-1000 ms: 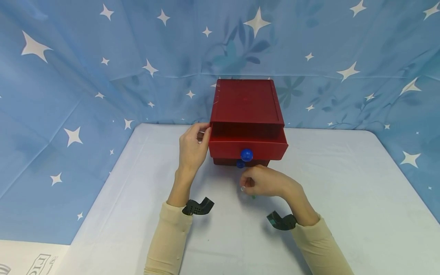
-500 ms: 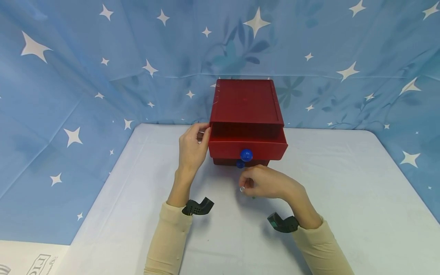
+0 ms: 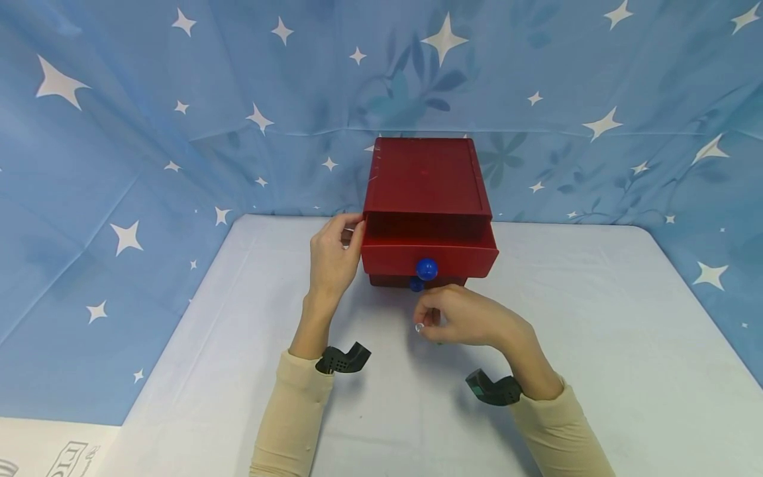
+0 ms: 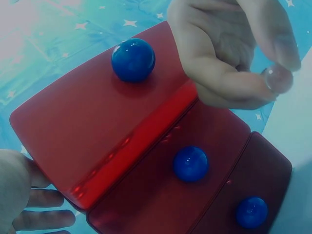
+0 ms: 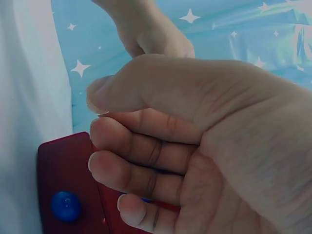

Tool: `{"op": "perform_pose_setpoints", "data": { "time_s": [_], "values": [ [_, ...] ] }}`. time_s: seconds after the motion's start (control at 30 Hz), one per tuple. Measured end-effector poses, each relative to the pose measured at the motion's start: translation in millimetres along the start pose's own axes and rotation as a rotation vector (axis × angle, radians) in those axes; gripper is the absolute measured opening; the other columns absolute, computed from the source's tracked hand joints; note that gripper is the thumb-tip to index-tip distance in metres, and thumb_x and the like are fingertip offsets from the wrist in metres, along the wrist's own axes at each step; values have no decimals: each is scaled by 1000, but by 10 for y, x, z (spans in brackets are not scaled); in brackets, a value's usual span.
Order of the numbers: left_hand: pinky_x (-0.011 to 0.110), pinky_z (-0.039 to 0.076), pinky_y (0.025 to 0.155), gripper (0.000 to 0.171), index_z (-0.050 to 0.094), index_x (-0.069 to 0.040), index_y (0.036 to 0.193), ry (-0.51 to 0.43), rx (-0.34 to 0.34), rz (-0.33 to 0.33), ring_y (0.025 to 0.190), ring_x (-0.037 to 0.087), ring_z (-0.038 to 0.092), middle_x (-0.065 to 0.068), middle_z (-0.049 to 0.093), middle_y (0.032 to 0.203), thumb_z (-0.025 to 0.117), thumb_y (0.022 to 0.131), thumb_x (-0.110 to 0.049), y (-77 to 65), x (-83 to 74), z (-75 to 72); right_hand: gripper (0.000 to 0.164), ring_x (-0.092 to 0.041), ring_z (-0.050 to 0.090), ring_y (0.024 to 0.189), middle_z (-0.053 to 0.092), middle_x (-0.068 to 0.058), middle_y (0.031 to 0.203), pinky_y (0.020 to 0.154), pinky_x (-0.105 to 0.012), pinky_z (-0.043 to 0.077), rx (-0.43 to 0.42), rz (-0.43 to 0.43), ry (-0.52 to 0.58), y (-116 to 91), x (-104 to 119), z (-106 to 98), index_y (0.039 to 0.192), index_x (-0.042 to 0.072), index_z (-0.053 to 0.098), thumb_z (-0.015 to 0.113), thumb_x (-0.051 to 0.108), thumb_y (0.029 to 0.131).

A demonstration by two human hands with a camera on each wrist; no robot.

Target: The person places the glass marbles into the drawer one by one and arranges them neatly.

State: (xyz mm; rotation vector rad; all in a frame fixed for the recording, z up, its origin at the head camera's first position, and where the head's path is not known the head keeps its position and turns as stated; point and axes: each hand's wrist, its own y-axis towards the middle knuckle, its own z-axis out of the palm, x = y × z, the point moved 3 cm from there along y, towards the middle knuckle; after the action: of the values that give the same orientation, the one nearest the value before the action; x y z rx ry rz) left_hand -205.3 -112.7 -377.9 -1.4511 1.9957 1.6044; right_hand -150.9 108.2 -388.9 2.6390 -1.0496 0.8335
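Observation:
A red drawer box (image 3: pixel 426 175) stands at the middle back of the table, its top drawer (image 3: pixel 387 260) pulled out. My left hand (image 3: pixel 336 258) is at the box's left side, its fingertips right at the front edge; in the left wrist view those fingers (image 4: pixel 41 219) look relaxed and fairly straight. In front of the drawers, my right hand (image 3: pixel 461 315) pinches a small clear ball (image 4: pixel 278 79) between thumb and index finger. Its other fingers (image 5: pixel 131 170) are loosely bent. The ball is hidden in the right wrist view.
Blue round knobs sit on the top drawer (image 4: pixel 133 60), the middle drawer (image 4: pixel 190 164) and the bottom drawer (image 4: pixel 251 212). A white cloth covers the table (image 3: pixel 381 424). Behind it hangs a blue curtain (image 3: pixel 286 79) with white stars. A small green spot (image 3: pixel 440 342) shows below the right hand.
My right wrist has shifted slightly right and toward me, with the clear ball still pinched. My left hand and the pulled-out drawer look the same.

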Motion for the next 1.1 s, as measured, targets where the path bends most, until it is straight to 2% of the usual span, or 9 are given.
{"op": "perform_pose_setpoints", "data": {
  "time_s": [0.8, 1.1],
  "values": [
    [33, 63, 74, 19, 70, 0, 110, 6, -4, 4, 78, 24, 72, 15, 73, 98, 62, 99, -13, -1, 7, 5, 8, -5, 59, 80, 63, 15, 86, 73, -21, 54, -101, -82, 12, -106, 141, -119, 92, 23, 70, 72, 18, 86],
    [34, 62, 72, 17, 71, 0, 107, 1, -16, -8, 75, 24, 72, 15, 73, 97, 63, 98, -11, 1, -2, 7, 12, -2, 57, 79, 62, 15, 85, 71, -20, 54, -213, -159, 16, -172, 200, -203, 95, 22, 70, 75, 16, 85]
  ]
}}
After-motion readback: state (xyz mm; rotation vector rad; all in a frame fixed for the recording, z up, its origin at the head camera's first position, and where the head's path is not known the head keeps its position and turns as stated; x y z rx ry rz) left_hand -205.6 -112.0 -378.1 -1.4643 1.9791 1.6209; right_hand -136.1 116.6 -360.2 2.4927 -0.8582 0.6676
